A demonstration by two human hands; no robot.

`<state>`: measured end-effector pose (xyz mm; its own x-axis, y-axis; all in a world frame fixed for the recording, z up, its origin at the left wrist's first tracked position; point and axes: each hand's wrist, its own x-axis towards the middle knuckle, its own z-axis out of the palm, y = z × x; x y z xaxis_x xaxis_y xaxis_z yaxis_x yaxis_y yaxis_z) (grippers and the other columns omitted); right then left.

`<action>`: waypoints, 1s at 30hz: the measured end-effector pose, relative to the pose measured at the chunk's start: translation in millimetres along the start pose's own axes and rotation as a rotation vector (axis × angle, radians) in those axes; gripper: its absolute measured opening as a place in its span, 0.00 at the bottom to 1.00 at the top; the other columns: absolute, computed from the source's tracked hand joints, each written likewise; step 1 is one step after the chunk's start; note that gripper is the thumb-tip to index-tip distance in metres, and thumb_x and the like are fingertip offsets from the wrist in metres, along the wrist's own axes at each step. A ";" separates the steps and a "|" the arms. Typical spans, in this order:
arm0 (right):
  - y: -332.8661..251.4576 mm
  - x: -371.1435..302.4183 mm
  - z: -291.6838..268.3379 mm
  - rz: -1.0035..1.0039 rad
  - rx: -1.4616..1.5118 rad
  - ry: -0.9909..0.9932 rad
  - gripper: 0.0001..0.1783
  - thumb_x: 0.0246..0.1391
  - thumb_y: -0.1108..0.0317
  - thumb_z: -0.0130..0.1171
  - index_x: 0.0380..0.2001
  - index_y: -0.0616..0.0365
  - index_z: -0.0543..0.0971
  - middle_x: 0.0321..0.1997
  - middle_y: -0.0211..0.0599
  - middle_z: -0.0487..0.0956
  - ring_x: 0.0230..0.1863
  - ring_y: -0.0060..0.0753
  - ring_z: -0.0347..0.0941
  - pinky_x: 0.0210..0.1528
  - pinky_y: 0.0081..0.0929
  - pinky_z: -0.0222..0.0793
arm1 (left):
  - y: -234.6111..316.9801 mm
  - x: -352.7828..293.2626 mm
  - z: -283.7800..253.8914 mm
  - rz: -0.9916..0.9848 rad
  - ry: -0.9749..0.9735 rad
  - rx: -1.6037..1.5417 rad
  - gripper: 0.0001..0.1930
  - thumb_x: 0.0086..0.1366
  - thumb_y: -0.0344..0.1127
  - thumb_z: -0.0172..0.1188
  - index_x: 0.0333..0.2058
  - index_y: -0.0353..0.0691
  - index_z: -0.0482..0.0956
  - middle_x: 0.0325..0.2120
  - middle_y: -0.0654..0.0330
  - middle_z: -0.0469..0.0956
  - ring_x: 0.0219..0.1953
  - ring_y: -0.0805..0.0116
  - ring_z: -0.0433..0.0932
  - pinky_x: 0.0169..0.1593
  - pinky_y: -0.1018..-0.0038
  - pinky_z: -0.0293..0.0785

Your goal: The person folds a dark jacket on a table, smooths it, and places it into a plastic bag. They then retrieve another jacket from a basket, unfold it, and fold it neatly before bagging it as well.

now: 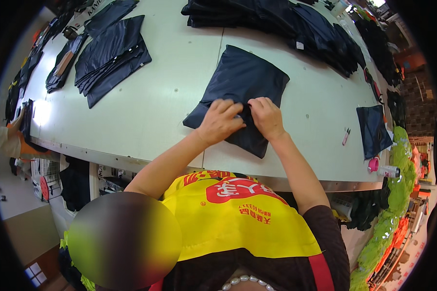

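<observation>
The folded navy piece (251,77) is nearly black, plain and smooth, with a soft sheen like thin slick cloth. It lies flat just right of the frame's centre, roughly four-sided and turned askew. One corner points toward the top of the frame, another toward the right; a third reaches out at the lower left and the last points down, below the middle. Its upper part is spread fairly smooth, with faint creases. Lower down, the material is rumpled, and its middle is partly hidden from view.
</observation>
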<state>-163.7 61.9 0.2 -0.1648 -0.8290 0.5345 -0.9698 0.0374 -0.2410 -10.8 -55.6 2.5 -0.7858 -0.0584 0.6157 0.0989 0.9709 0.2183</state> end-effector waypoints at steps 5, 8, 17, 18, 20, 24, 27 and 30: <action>-14.0 -4.3 -26.8 -0.096 0.252 -0.138 0.07 0.46 0.77 0.56 0.32 0.59 0.73 0.29 0.39 0.72 0.33 0.43 0.71 0.34 0.33 0.69 | -22.9 1.4 23.0 0.102 -0.117 -0.085 0.09 0.48 0.36 0.64 0.20 0.42 0.71 0.31 0.60 0.74 0.33 0.63 0.72 0.37 0.70 0.69; -29.1 -24.3 -41.2 0.195 0.114 -0.141 0.12 0.43 0.77 0.56 0.34 0.58 0.73 0.32 0.39 0.73 0.38 0.43 0.71 0.37 0.35 0.70 | -12.4 9.0 23.8 0.154 -0.026 -0.149 0.11 0.49 0.35 0.64 0.18 0.42 0.70 0.21 0.61 0.69 0.26 0.64 0.70 0.30 0.73 0.69; 7.0 -57.8 -11.6 0.953 -0.180 -0.385 0.29 0.38 0.76 0.59 0.48 0.63 0.66 0.42 0.56 0.73 0.43 0.55 0.73 0.43 0.43 0.70 | 42.0 -8.4 43.4 0.049 -0.013 -0.260 0.10 0.52 0.35 0.63 0.20 0.41 0.71 0.19 0.59 0.69 0.25 0.62 0.72 0.28 0.71 0.70; 9.6 -51.4 -13.3 0.923 -0.196 -0.426 0.26 0.38 0.77 0.58 0.46 0.63 0.67 0.40 0.56 0.74 0.42 0.57 0.73 0.43 0.44 0.70 | 40.5 -10.7 45.6 -0.034 -0.005 -0.244 0.10 0.53 0.35 0.62 0.20 0.41 0.71 0.19 0.59 0.69 0.25 0.61 0.72 0.28 0.70 0.71; 12.5 -57.1 -19.2 0.883 -0.227 -0.473 0.15 0.40 0.74 0.57 0.35 0.65 0.72 0.31 0.55 0.77 0.38 0.58 0.74 0.41 0.45 0.70 | 37.5 -18.7 46.1 -0.113 0.038 -0.223 0.10 0.53 0.35 0.63 0.21 0.41 0.70 0.20 0.59 0.69 0.25 0.60 0.71 0.28 0.69 0.71; -1.4 -51.1 -64.0 0.848 -0.090 -0.661 0.14 0.46 0.62 0.57 0.28 0.66 0.77 0.32 0.51 0.79 0.36 0.51 0.76 0.39 0.40 0.71 | 39.5 -27.8 40.9 -0.108 0.076 -0.210 0.11 0.51 0.35 0.64 0.20 0.41 0.69 0.20 0.59 0.67 0.25 0.61 0.71 0.28 0.69 0.70; 12.0 -60.4 -75.9 0.830 0.157 -0.704 0.16 0.48 0.60 0.57 0.26 0.66 0.78 0.27 0.48 0.79 0.30 0.44 0.76 0.35 0.35 0.70 | 42.3 -29.7 42.5 -0.109 0.097 -0.199 0.12 0.51 0.36 0.64 0.20 0.41 0.69 0.20 0.59 0.67 0.25 0.61 0.71 0.28 0.70 0.70; 21.4 -73.5 -69.1 0.934 0.322 -0.651 0.17 0.51 0.59 0.55 0.24 0.66 0.77 0.20 0.41 0.78 0.22 0.31 0.74 0.29 0.28 0.68 | 43.5 -28.6 41.3 -0.110 0.113 -0.204 0.12 0.52 0.36 0.65 0.19 0.40 0.70 0.19 0.59 0.69 0.25 0.61 0.71 0.29 0.70 0.71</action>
<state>-184.8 162.1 11.8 -0.5728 -0.6867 -0.4476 -0.4171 0.7142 -0.5620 -9.2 -2.1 -36.9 -0.7268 -0.1975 0.6578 0.1468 0.8909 0.4298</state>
